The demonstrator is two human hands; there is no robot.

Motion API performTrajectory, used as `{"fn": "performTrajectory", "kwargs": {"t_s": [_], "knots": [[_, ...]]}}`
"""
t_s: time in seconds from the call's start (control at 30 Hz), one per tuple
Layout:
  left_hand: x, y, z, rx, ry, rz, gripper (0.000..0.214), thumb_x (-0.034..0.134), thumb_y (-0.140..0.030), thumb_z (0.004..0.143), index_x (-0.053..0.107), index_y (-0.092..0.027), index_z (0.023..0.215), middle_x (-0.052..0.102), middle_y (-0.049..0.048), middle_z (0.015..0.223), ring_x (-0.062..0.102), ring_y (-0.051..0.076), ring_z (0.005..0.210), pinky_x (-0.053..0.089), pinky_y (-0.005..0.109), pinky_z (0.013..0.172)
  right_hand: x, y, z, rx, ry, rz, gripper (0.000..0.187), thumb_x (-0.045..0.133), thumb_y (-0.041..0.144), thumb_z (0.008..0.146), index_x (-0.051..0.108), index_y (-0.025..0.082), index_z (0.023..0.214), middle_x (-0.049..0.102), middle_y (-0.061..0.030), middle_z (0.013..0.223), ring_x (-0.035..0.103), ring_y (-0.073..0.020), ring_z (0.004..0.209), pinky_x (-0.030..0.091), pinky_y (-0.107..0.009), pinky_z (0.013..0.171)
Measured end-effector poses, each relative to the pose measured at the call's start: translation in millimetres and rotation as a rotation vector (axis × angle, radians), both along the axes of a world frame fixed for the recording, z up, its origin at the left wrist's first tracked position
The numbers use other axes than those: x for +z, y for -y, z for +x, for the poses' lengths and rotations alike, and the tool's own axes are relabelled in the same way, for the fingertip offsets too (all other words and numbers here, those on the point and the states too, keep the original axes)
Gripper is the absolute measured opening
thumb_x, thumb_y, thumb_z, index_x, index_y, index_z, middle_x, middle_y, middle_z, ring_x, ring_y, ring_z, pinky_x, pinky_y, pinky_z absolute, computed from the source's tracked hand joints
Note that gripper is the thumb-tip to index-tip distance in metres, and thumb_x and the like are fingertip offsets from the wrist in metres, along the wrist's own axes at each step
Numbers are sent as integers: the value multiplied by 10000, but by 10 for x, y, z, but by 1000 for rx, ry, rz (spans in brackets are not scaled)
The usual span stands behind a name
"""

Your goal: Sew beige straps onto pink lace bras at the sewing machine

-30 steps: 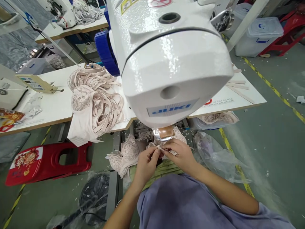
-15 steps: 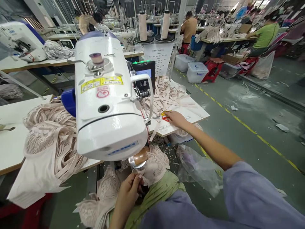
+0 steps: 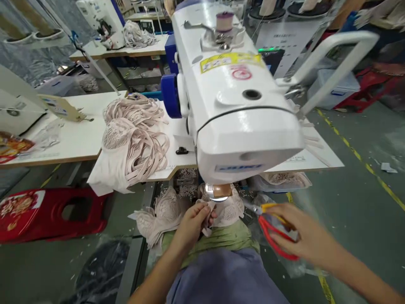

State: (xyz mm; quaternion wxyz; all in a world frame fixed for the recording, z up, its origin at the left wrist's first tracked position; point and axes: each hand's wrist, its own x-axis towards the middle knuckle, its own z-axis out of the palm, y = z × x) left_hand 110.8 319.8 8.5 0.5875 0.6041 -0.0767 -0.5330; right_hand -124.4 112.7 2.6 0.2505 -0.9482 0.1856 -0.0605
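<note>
A pair of scissors [image 3: 278, 242] with one red and one yellow handle is in my right hand [image 3: 305, 232], its fingers through the loops. The blades point left toward the sewing machine and are partly blurred. My left hand [image 3: 193, 223] pinches the edge of a beige lace bra [image 3: 232, 209] just under the machine's needle end. One cup lies to the right of that hand and another cup to its left, over the green cloth [image 3: 236, 236] on my lap. The white sewing machine [image 3: 249, 135] stands above, hiding part of the bra.
Several beige bras [image 3: 136, 139] are heaped on the white table left of the machine. Below the table at right is a plastic bin [image 3: 268, 183] of beige pieces. A red stool [image 3: 57, 213] stands at lower left. Beige straps [image 3: 313, 141] lie on the right tabletop.
My right hand has picked up the scissors from the right table and brought them down beside the bra. The left hand keeps its pinch. The view has turned left and down.
</note>
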Motion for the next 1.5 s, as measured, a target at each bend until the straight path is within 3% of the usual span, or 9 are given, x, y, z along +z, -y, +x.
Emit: {"fn": "performTrajectory", "kwargs": {"t_s": [0.1, 0.2, 0.37, 0.53, 0.73, 0.93, 1.1, 1.33, 1.5], "knots": [[-47, -7, -12, -6, -17, -1, 481, 770, -609, 647, 622, -156, 713, 583, 13, 673, 458, 95, 583, 377, 211, 554, -138, -433, 9, 84, -21, 49, 322, 553, 338, 917, 582, 285, 1234, 654, -93, 1202, 687, -231, 963, 591, -335, 735], [-104, -31, -34, -26, 4, -8, 465, 754, -599, 669, 622, -155, 706, 599, 20, 687, 461, 92, 583, 358, 209, 539, -177, -653, 215, 94, 15, 42, 321, 523, 320, 934, 573, 248, 1242, 638, -115, 1225, 681, -237, 1008, 589, -365, 797], [-119, -60, -26, -43, 56, -5, 343, 702, -490, 710, 617, -158, 692, 611, 24, 689, 471, 102, 591, 359, 221, 554, -47, -620, 510, 167, 34, 85, 294, 489, 265, 938, 597, 204, 1204, 671, -127, 1173, 695, -231, 964, 593, -349, 773], [-81, -102, 26, -38, 62, -12, 241, 630, -390, 698, 578, -170, 615, 572, 8, 637, 428, 100, 562, 338, 232, 548, 110, -560, 465, 132, 70, 249, 254, 464, 275, 937, 639, 257, 1120, 718, -73, 983, 703, -204, 823, 585, -314, 717], [-95, -101, 11, 23, 58, -2, 447, 700, -598, 671, 525, -189, 628, 426, -63, 526, 324, 73, 492, 268, 216, 497, 34, -649, 376, 9, -6, 385, 343, 590, 259, 775, 597, 270, 1117, 665, -86, 1096, 653, -201, 736, 542, -311, 601], [-63, -64, -11, 53, 147, 0, 470, 729, -607, 670, 535, -183, 619, 496, -46, 557, 397, 79, 521, 319, 211, 524, -45, -739, 571, 24, -39, 451, 368, 614, 266, 770, 587, 255, 1137, 652, -86, 1129, 656, -226, 883, 543, -330, 700], [-9, -82, 5, 55, 218, 21, 420, 713, -556, 704, 561, -174, 615, 543, -22, 591, 432, 93, 550, 345, 222, 551, 25, -687, 712, 14, -45, 471, 320, 571, 321, 824, 643, 254, 1128, 688, -82, 1090, 674, -235, 899, 546, -333, 710], [-28, -72, -37, 157, 218, 15, 433, 668, -564, 724, 490, -192, 594, 425, -56, 551, 334, 84, 531, 286, 225, 532, 111, -610, 526, -37, 19, 414, 278, 548, 402, 880, 699, 331, 1103, 678, -31, 770, 548, -171, 503, 475, -299, 474], [-22, -33, -54, 166, 136, -21, 468, 660, -627, 690, 472, -207, 607, 366, -75, 506, 269, 76, 491, 268, 224, 495, 153, -36, 462, -192, 37, 158, 348, 511, 563, 907, 722, 316, 1032, 647, -60, 737, 557, -207, 529, 462, -331, 458]]}}
